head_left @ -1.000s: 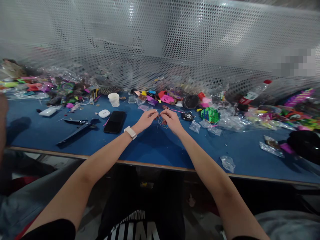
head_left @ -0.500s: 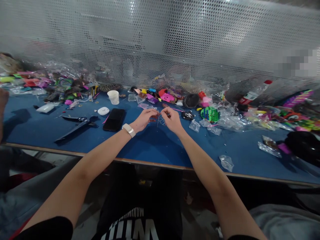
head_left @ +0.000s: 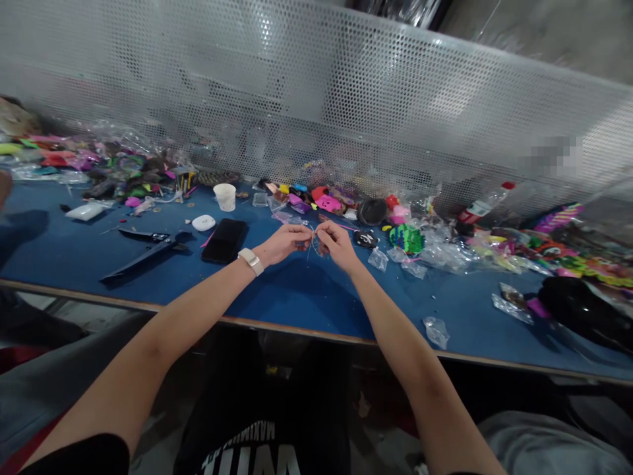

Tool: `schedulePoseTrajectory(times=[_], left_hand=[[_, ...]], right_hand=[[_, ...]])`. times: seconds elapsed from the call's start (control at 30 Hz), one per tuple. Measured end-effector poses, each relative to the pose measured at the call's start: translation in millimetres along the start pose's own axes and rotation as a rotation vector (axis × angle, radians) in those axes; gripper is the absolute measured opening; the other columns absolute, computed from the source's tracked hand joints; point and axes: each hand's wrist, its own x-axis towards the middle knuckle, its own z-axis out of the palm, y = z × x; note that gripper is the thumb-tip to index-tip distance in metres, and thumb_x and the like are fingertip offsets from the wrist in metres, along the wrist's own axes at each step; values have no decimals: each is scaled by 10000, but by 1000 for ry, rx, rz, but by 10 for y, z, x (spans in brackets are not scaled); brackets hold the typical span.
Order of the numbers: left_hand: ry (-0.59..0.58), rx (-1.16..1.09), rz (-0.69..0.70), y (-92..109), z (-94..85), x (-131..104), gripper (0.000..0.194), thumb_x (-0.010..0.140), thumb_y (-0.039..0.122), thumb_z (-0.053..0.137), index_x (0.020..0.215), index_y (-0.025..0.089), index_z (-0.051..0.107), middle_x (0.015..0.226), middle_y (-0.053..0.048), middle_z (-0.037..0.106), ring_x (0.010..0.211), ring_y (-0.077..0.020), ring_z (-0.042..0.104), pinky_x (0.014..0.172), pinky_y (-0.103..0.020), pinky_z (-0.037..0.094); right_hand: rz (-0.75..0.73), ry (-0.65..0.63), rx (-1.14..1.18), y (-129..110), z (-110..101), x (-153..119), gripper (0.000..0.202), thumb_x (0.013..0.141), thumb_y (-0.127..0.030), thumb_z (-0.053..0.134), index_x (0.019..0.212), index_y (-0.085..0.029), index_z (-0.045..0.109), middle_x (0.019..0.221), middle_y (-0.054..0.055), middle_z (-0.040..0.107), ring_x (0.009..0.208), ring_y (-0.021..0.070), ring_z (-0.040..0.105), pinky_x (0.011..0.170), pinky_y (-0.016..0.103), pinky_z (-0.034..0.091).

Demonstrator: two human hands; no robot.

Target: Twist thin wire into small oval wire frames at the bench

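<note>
My left hand (head_left: 285, 243), below a pale wristband (head_left: 251, 261), pinches with its fingertips at a thin pale thread (head_left: 309, 252). Just beside it, my right hand (head_left: 337, 244) is closed in a pinch at the same thread, and the fingertips of both hands almost meet. Thin loops of the thread show under the right fingers. Anything smaller between the fingertips is too fine to make out. Both hands are above the blue table (head_left: 297, 310). A black phone (head_left: 225, 240) lies left of my left hand, and a black piece with white marks (head_left: 366, 238) lies right of my right hand.
Dark-bladed scissors or shears (head_left: 143, 256), a white case (head_left: 203, 223) and a white cup (head_left: 225, 197) are on the left. Along the perforated metal screen (head_left: 297, 86) lie colourful small items and plastic bags. A bottle (head_left: 487, 204) leans at right. A person's hand (head_left: 4, 188) shows far left.
The camera view has tilted, so the right side of the table appears shifted left and the screen's top edge shows. My hands stay together at the thread, with fingertips slightly closer.
</note>
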Motion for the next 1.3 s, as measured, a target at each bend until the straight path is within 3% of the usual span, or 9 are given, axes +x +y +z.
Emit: schedulePoseTrajectory(times=[0.13, 0.27, 0.37, 0.43, 0.57, 0.77, 0.93, 1.03, 1.3], left_hand=[[-16, 3, 17, -20, -10, 11, 232, 849, 325, 963, 806, 179, 788, 817, -44, 700, 779, -163, 642, 753, -323, 504], [150, 164, 81, -91, 6, 67, 118, 961, 283, 841, 898, 196, 792, 832, -41, 723, 731, -162, 649, 712, -320, 532], [322, 536, 320, -138, 12, 85, 9, 997, 191, 794, 1003, 198, 793, 965, -57, 798, 790, -172, 696, 779, -338, 593], [359, 774, 501, -157, 16, 72, 55, 1008, 157, 794, 1043, 199, 787, 1045, -68, 821, 867, -189, 738, 860, -359, 628], [347, 1040, 671, -165, 31, 31, 68, 1059, 164, 794, 1116, 202, 792, 1080, -74, 815, 926, -221, 781, 909, -385, 660], [424, 1070, 775, -114, -21, 18, 61, 1085, 181, 809, 1046, 221, 833, 1067, -73, 841, 1008, -245, 815, 932, -403, 673], [432, 1051, 774, -91, -42, 4, 87, 1085, 193, 816, 1162, 231, 832, 1102, -71, 864, 1011, -244, 819, 966, -425, 675], [438, 1063, 760, -80, -19, -6, 48, 1075, 194, 827, 1103, 232, 833, 1105, -76, 867, 1055, -261, 815, 997, -443, 663], [390, 1034, 659, -44, -9, -36, 65, 1096, 253, 804, 1063, 238, 857, 1137, -99, 866, 1111, -288, 808, 1055, -474, 647]], right_hand=[[25, -8, -39, 3, -1, 4, 677, 891, -945, 806, 971, -286, 671, 669, -51, 619, 548, 168, 590, 567, 336, 545], [1, 133, -182, -11, 34, -20, 610, 937, -886, 770, 947, -280, 694, 676, -26, 643, 564, 193, 610, 602, 367, 553], [-50, 305, -349, -24, 71, -46, 495, 988, -760, 742, 935, -269, 723, 799, 40, 756, 692, 234, 689, 699, 397, 585], [-66, 369, -413, -26, 94, -56, 438, 1000, -695, 725, 931, -264, 736, 884, 73, 808, 786, 261, 734, 772, 417, 607], [-36, 344, -367, 3, 146, -60, 407, 986, -662, 741, 923, -260, 755, 916, 83, 841, 827, 274, 764, 795, 424, 630], [-28, 305, -238, 88, 220, -48, 486, 966, -737, 776, 1012, -257, 835, 954, 85, 869, 868, 295, 813, 835, 450, 660], [-3, 267, -181, 138, 203, -3, 568, 924, -811, 810, 1031, -259, 884, 971, 90, 892, 861, 305, 836, 845, 463, 678], [9, 255, -172, 161, 175, 20, 575, 903, -825, 826, 1003, -263, 893, 980, 86, 899, 882, 299, 839, 859, 451, 677], [-77, 263, -288, 68, 173, -25, 394, 969, -663, 813, 924, -282, 903, 1023, 95, 895, 951, 302, 818, 940, 479, 675]])
